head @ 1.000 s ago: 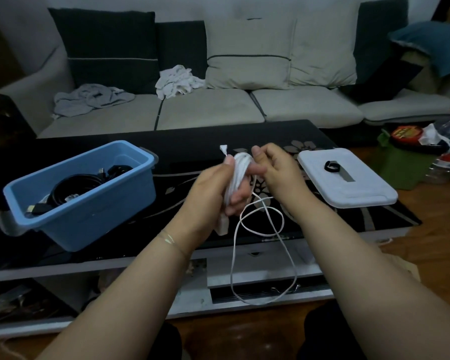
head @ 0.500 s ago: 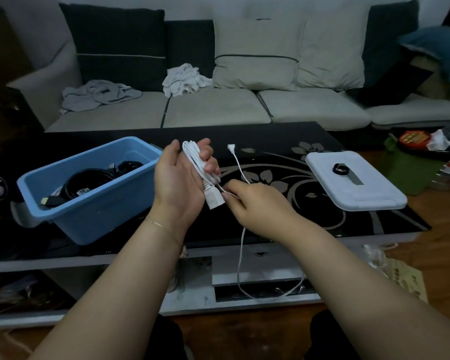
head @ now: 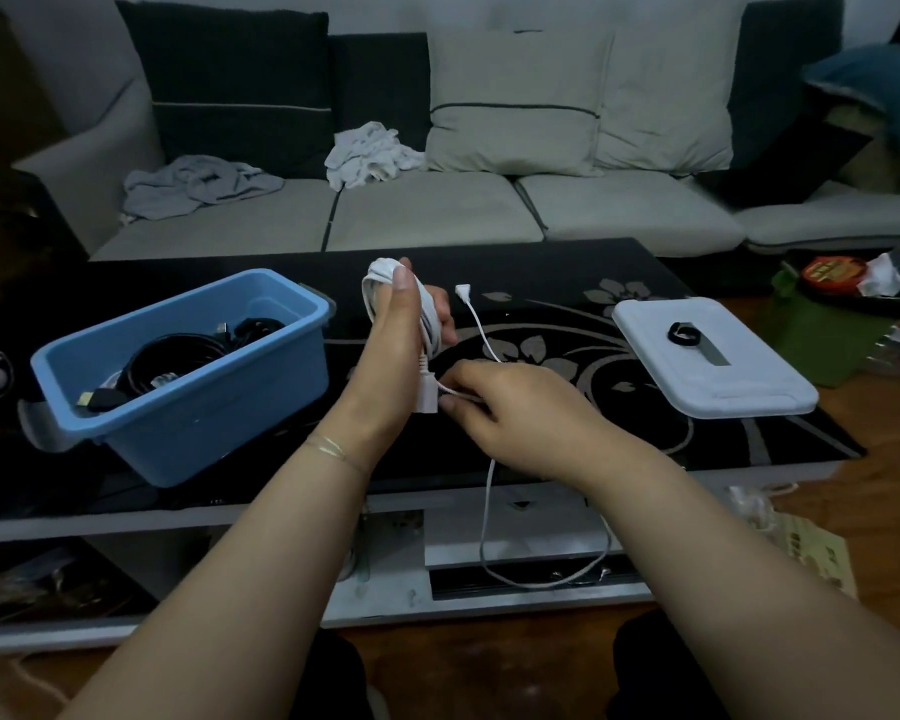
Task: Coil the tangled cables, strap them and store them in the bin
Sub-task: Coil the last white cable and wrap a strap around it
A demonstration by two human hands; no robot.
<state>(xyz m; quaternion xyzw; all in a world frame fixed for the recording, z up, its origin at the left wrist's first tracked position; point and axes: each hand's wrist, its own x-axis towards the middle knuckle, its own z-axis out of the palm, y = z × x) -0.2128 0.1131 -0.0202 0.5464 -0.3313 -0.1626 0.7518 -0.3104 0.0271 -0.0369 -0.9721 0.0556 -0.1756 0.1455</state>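
**White cable part-coiled, strap and bin to come**

Loops of thin white charging cable (head: pixel 427 314) are wound around the left hand (head: pixel 391 356), which is raised above the black glass coffee table (head: pixel 541 267) with its fingers curled round the bundle; a white plug block hangs at the heel of the palm. The right hand (head: pixel 510 402) sits just beside it, lower, fingertips pinching the loose run of the same cable. From there one stretch rises to a small free connector near the left fingers, and a long slack loop drops below the table edge toward the floor.

Judging by that slack, coiling is well under way but unfinished, and the bundle is not yet strapped. A small black strap ring (head: pixel 681 335) lies on the white rectangular plastic lid (head: pixel 749 392) at the right of the table, well apart from both hands. The open blue plastic bin (head: pixel 193 407) at the left already holds coiled black cables (head: pixel 178 361), so earlier bundles appear stored; this white one looks like the last.
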